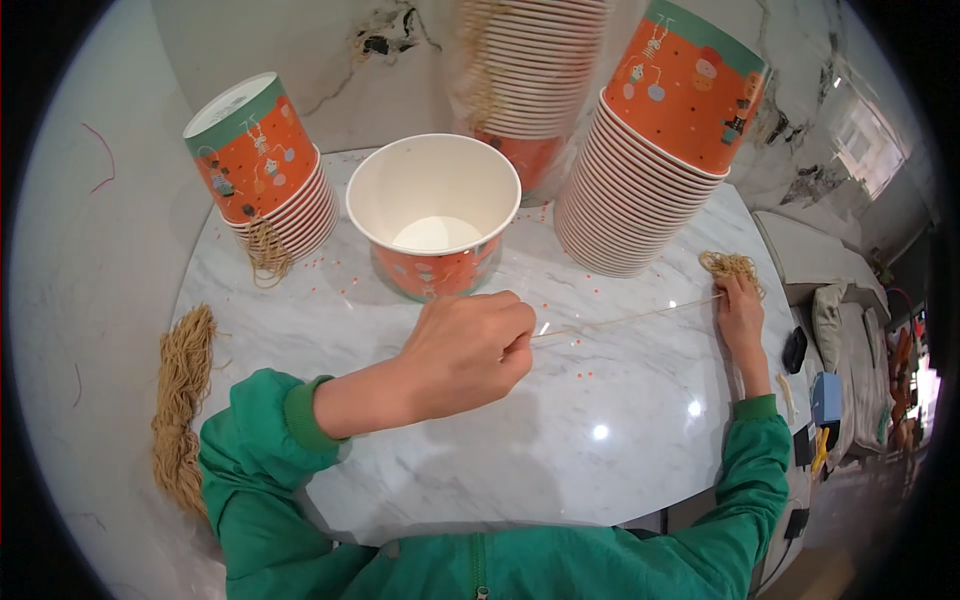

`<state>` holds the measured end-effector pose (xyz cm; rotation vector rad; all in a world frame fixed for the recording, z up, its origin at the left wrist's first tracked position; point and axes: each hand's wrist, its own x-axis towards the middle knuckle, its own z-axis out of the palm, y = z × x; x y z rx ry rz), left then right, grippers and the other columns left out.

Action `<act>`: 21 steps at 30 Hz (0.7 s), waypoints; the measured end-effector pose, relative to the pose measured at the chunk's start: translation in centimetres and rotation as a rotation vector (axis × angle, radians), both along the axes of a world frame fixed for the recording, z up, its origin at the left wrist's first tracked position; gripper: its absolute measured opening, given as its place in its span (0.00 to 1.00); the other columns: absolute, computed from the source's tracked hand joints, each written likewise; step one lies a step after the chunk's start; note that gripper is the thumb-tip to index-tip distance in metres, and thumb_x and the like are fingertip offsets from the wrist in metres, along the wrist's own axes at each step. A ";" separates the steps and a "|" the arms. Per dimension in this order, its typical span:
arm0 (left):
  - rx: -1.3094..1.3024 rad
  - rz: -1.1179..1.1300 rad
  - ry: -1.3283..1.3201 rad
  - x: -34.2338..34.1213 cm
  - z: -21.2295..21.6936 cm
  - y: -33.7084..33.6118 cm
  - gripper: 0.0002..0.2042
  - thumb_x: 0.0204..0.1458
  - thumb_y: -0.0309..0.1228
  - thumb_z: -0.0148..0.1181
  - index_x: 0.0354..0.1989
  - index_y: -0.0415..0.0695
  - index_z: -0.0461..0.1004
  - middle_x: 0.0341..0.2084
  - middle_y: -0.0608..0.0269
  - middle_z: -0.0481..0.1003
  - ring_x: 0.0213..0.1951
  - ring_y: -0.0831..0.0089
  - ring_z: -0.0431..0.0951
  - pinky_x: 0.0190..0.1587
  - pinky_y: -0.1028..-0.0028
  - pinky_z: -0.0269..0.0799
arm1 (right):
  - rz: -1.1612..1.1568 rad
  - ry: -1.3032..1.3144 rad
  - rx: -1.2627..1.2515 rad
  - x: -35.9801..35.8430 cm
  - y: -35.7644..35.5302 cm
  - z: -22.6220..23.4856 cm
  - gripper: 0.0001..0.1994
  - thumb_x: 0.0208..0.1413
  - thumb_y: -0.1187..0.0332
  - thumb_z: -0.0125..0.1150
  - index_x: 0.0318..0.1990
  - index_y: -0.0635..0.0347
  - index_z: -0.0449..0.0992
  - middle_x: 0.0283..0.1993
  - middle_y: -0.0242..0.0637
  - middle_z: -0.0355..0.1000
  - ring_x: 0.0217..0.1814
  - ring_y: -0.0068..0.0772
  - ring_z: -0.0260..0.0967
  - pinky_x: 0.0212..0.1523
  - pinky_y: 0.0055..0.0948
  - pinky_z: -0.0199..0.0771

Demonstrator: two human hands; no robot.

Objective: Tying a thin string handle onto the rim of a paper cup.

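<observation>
On the marble counter [560,440], the left hand [470,350] pinches one end of a taut string [630,320]; the right hand [740,310] grips the other, beside a tangled bundle [730,265]. Beyond stands an open paper cup [435,215] among cup stacks [650,150].

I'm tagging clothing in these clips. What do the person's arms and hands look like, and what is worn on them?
Both arms wear long green jacket sleeves, smooth and slightly puffy, ending in ribbed knit cuffs of the same green. The left hand and right hand are bare: no gloves, and no rings or watch that I can see. A zip runs down the jacket front at the lower edge.
</observation>
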<state>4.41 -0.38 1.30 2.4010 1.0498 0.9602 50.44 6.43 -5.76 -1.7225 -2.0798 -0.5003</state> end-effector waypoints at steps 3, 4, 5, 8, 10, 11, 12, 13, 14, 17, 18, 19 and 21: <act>-0.006 0.037 0.075 -1.6 1.3 -1.1 0.02 0.47 0.23 0.56 0.24 0.40 0.71 0.24 0.57 0.75 0.27 0.55 0.76 0.27 0.58 0.69 | -0.099 -0.039 -0.018 1.9 0.5 0.1 0.11 0.54 0.77 0.56 0.45 0.57 0.74 0.47 0.42 0.71 0.50 0.52 0.71 0.44 0.47 0.74; -0.006 0.042 0.076 -2.0 1.6 -1.4 0.02 0.47 0.23 0.56 0.24 0.40 0.71 0.24 0.57 0.75 0.27 0.55 0.76 0.27 0.58 0.69 | -0.138 -0.044 -0.038 2.1 0.4 0.3 0.11 0.53 0.78 0.56 0.45 0.57 0.74 0.47 0.42 0.71 0.50 0.52 0.71 0.44 0.47 0.74; -0.008 0.052 0.112 -2.4 1.8 -1.7 0.03 0.48 0.24 0.56 0.25 0.40 0.72 0.24 0.57 0.75 0.27 0.54 0.76 0.27 0.58 0.69 | -0.178 -0.051 -0.058 2.4 0.2 0.5 0.12 0.52 0.78 0.56 0.45 0.58 0.73 0.48 0.42 0.71 0.50 0.53 0.71 0.44 0.47 0.74; -0.001 0.078 0.126 -2.9 1.1 -1.6 0.02 0.47 0.23 0.58 0.26 0.40 0.73 0.23 0.58 0.75 0.26 0.55 0.76 0.26 0.60 0.69 | -0.232 -0.187 -0.077 -0.1 -0.8 1.7 0.16 0.49 0.81 0.55 0.46 0.58 0.73 0.47 0.43 0.71 0.48 0.53 0.72 0.41 0.46 0.75; 0.003 0.087 0.098 -2.9 0.5 -1.4 0.01 0.47 0.23 0.59 0.26 0.41 0.73 0.22 0.58 0.74 0.25 0.56 0.75 0.26 0.62 0.69 | -0.258 -0.233 -0.088 -4.4 -1.9 3.7 0.17 0.48 0.82 0.55 0.46 0.58 0.73 0.46 0.44 0.71 0.47 0.53 0.73 0.40 0.46 0.75; -0.045 0.097 0.121 -2.9 0.5 -1.2 0.01 0.48 0.23 0.59 0.27 0.40 0.74 0.23 0.58 0.75 0.25 0.56 0.76 0.27 0.62 0.69 | -0.118 -0.112 -0.097 -7.1 -2.2 4.6 0.16 0.48 0.83 0.55 0.46 0.60 0.74 0.44 0.44 0.71 0.46 0.51 0.74 0.40 0.44 0.76; -0.094 0.095 0.136 -2.9 0.4 -0.8 0.01 0.49 0.24 0.59 0.28 0.40 0.74 0.23 0.57 0.76 0.25 0.57 0.76 0.27 0.63 0.70 | 0.009 0.004 -0.108 -9.7 -2.8 5.5 0.15 0.48 0.83 0.56 0.45 0.62 0.74 0.43 0.44 0.71 0.45 0.49 0.75 0.39 0.41 0.76; -0.100 0.095 0.135 -3.0 0.4 -0.6 0.01 0.49 0.24 0.59 0.28 0.40 0.74 0.23 0.57 0.76 0.25 0.57 0.76 0.27 0.63 0.70 | 0.177 0.252 -0.185 -12.5 -3.3 6.4 0.14 0.50 0.83 0.56 0.45 0.64 0.74 0.42 0.43 0.72 0.45 0.45 0.75 0.41 0.38 0.76; -0.137 0.110 0.099 -2.8 0.9 -1.1 0.02 0.50 0.24 0.59 0.29 0.39 0.75 0.23 0.57 0.77 0.25 0.58 0.76 0.28 0.64 0.70 | 0.357 0.513 -0.252 -14.9 -4.0 6.9 0.12 0.52 0.83 0.56 0.45 0.65 0.74 0.42 0.42 0.72 0.44 0.41 0.76 0.42 0.34 0.76; -0.193 0.106 0.014 -3.1 1.5 -0.7 0.03 0.52 0.25 0.60 0.31 0.39 0.75 0.23 0.56 0.77 0.25 0.60 0.77 0.28 0.67 0.71 | 0.763 0.773 -0.411 -20.9 -4.8 7.2 0.12 0.58 0.81 0.54 0.49 0.67 0.75 0.46 0.40 0.74 0.49 0.32 0.74 0.51 0.29 0.73; -0.199 0.098 -0.024 -3.3 1.8 -0.7 0.03 0.52 0.25 0.60 0.31 0.38 0.76 0.23 0.56 0.77 0.25 0.61 0.77 0.29 0.67 0.71 | 0.791 0.895 -0.524 -23.0 -5.3 7.4 0.12 0.60 0.79 0.54 0.51 0.69 0.73 0.47 0.40 0.73 0.51 0.32 0.73 0.54 0.29 0.72; -0.194 0.101 -0.024 -3.3 1.9 -0.7 0.03 0.52 0.25 0.60 0.31 0.38 0.76 0.23 0.56 0.77 0.25 0.61 0.77 0.29 0.67 0.71 | 0.824 0.999 -0.604 -24.4 -5.6 7.4 0.13 0.62 0.78 0.55 0.53 0.69 0.71 0.48 0.39 0.73 0.52 0.31 0.73 0.55 0.30 0.72; -0.091 0.102 -0.045 -3.3 2.1 -1.0 0.03 0.52 0.25 0.60 0.32 0.38 0.76 0.23 0.56 0.77 0.24 0.63 0.76 0.28 0.68 0.71 | 0.864 1.207 -0.796 -26.4 -5.8 7.2 0.16 0.64 0.74 0.57 0.57 0.67 0.68 0.49 0.37 0.72 0.53 0.27 0.72 0.56 0.30 0.74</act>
